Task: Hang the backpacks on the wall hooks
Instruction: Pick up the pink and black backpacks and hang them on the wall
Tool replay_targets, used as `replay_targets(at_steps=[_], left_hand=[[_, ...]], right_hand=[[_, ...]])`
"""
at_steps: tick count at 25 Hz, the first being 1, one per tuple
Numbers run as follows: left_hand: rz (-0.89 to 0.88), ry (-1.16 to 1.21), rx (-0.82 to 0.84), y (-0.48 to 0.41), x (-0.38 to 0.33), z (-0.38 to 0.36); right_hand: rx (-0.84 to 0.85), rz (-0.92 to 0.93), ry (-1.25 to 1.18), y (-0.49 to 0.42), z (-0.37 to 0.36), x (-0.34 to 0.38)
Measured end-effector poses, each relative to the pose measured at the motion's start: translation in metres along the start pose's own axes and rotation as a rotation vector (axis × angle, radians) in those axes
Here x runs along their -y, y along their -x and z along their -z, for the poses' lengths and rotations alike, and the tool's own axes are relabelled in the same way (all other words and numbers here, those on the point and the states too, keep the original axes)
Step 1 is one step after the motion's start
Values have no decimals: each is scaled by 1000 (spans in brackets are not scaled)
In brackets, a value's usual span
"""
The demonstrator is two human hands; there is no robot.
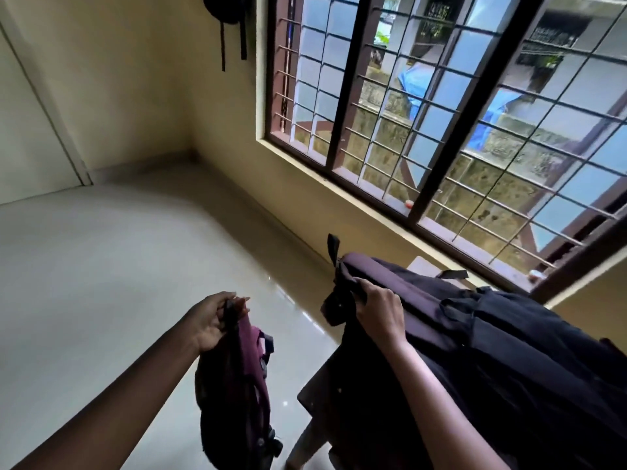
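Note:
My left hand grips the top loop of a small dark backpack with magenta trim, which dangles above the floor at bottom centre. My right hand grips the upper edge of a large dark purple and black backpack lying over a brown table at the right. A third dark backpack hangs high on the yellow wall left of the window, its two straps trailing down; the hook itself is out of view.
A wide barred window fills the right wall, with a low sill. The glossy pale tiled floor stretches to the room corner. A white door stands at far left. The brown table's corner juts out beside the small backpack.

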State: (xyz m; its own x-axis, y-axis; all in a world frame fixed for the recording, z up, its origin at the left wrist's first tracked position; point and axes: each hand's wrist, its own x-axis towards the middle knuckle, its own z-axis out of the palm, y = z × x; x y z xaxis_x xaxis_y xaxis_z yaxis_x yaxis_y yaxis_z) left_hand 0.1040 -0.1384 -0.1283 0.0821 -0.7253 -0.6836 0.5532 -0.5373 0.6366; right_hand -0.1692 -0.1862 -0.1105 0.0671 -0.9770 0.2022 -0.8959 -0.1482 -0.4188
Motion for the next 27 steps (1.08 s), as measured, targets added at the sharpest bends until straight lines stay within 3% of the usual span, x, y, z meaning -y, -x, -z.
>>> replay_targets(at_steps=[5, 9, 13, 16, 20, 24, 27], left_hand=[[-14, 25, 35, -22, -53, 39], [-5, 7, 65, -50, -91, 61], [-22, -128, 172, -63, -113, 46], [-24, -253, 161, -85, -128, 38], [-25, -251, 206, -90, -117, 5], [-149, -255, 57, -101, -107, -28], [-105, -374, -21, -107, -101, -36]], right_hand=[[-30, 206, -14, -28, -2, 65], [-118, 268, -45, -67, -18, 132], [-33, 239, 22, -69, -46, 158], [19, 180, -1, -65, -77, 167], [19, 161, -33, -66, -87, 166], [52, 110, -107, -68, -92, 164], [103, 60, -139, -67, -86, 153]])
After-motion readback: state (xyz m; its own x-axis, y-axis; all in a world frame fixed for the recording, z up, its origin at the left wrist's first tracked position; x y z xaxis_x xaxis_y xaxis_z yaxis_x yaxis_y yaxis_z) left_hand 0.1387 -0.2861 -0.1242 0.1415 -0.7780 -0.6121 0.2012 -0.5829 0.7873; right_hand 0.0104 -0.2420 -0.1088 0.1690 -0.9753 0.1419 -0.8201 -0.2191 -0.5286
